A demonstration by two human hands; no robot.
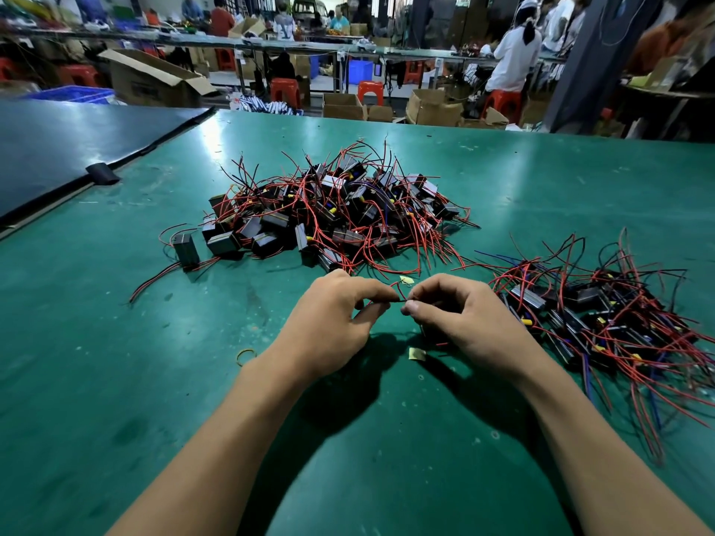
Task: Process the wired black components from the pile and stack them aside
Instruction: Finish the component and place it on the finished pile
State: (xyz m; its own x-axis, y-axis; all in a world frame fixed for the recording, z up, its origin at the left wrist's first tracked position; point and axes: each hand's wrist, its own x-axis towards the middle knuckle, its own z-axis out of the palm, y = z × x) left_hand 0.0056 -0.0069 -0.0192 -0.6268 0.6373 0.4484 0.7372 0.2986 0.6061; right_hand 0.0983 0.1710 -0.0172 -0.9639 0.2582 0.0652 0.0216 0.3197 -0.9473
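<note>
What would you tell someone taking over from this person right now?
Left hand: pinches a thin wire.
Right hand: pinches the same wire from the other side. What the wire joins to is hidden under this hand.
Pile: large, just ahead of both hands.
Done: a smaller heap of components lies to the right.
Left: finish this wire, put the piece on the heap, then work through the pile.
</note>
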